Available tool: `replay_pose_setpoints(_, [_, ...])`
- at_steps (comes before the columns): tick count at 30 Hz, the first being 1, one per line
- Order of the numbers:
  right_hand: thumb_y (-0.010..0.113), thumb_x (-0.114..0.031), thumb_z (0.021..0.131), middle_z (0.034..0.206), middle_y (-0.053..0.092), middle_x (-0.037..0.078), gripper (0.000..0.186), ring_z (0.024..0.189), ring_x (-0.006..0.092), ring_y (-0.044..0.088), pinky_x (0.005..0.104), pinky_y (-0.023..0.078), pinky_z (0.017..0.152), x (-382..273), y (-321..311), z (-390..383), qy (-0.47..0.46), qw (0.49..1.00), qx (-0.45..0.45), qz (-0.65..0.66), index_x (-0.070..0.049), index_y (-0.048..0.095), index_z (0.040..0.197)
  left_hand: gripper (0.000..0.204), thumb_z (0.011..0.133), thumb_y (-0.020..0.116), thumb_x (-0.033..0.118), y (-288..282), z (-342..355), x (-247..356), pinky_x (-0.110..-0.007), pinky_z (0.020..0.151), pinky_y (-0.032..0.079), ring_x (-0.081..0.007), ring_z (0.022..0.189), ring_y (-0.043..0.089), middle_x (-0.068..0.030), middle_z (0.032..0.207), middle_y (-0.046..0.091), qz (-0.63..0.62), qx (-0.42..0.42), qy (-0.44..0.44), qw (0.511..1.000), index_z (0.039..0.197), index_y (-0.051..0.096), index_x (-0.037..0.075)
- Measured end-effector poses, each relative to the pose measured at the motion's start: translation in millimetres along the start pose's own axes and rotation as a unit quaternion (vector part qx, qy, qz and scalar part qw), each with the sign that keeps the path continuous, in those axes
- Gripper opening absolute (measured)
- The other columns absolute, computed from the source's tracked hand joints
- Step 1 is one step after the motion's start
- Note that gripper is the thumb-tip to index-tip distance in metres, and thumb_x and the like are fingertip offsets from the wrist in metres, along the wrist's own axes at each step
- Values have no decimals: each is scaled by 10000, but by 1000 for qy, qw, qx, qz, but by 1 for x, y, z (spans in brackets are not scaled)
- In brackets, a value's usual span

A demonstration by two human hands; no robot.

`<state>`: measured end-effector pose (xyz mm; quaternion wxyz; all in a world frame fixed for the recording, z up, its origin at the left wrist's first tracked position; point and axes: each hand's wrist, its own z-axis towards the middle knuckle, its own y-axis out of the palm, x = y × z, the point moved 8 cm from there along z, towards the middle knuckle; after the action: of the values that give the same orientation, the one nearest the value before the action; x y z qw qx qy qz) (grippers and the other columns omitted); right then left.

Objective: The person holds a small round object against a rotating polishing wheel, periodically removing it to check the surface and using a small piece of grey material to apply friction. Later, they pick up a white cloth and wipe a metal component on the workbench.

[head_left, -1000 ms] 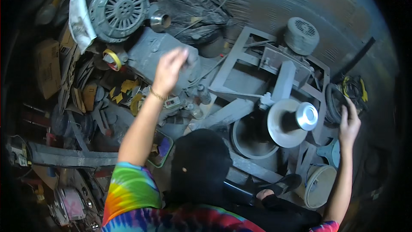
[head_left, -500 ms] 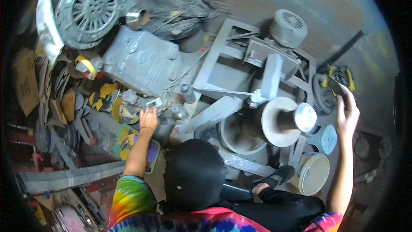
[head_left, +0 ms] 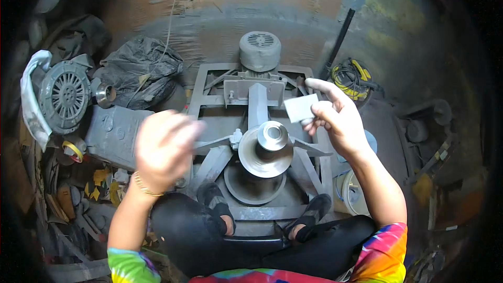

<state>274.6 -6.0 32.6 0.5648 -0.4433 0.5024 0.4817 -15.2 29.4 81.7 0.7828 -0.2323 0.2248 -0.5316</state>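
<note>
My right hand (head_left: 339, 123) is raised at right of centre, pinching a thin, pale grey square plate (head_left: 299, 108) between thumb and fingers. Left of the middle is my left hand (head_left: 163, 149), smeared by motion; whether anything is in its fingers does not show. Between the two hands and lower down stands a round metal wheel (head_left: 251, 163) with a shiny hub (head_left: 273, 135) on a grey frame (head_left: 195, 106). Neither hand touches the wheel.
A motor (head_left: 260, 55) sits at the frame's far end. At left are a finned round machine (head_left: 67, 97), a grey metal block (head_left: 107, 133) and a yellow tape roll (head_left: 72, 152). A bucket (head_left: 352, 196) stands right of my foot; a yellow-black cable coil (head_left: 352, 79) lies behind.
My view has swung right, centring the wheel. My left hand has come away from a small pale object among the clutter at left. My right hand has come inward, now showing the plate's face.
</note>
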Motion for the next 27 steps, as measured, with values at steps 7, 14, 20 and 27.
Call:
replay_pose_setpoints(7, [618, -192, 983, 892, 693, 55, 314, 728, 91, 639, 253, 533, 680, 2, 50, -29, 69, 986, -145, 54, 5, 638, 1226, 312, 698, 774, 28, 41, 61, 66, -372, 686, 516, -268, 784, 649, -97, 948, 675, -229, -93, 52, 968, 999, 692, 41])
replay_pose_setpoints(14, [681, -189, 945, 768, 697, 96, 197, 727, 117, 661, 311, 496, 660, 34, 53, -60, -134, 957, -156, -205, 3, 723, 958, 124, 853, 766, 90, 107, -4, 54, -275, 594, 489, -147, 646, 641, -85, 766, 697, -379, -308, -353, 798, 868, 680, 2])
replay_pose_setpoints(20, [700, -249, 934, 662, 631, 151, 257, 572, 169, 582, 339, 468, 592, 76, 43, -45, -21, 991, -45, -125, 6, 717, 916, 235, 833, 787, 110, 114, 8, 49, -298, 540, 444, -182, 571, 572, -107, 676, 617, -261, -248, -265, 895, 751, 600, -5])
replay_pose_setpoints(27, [710, -334, 923, 620, 607, 167, 348, 533, 217, 578, 352, 469, 572, 93, 42, -37, 24, 994, 3, -109, 10, 724, 873, 330, 836, 769, 90, 125, 16, 42, -342, 506, 372, -239, 527, 453, -127, 619, 487, -209, -231, -240, 920, 702, 484, -11])
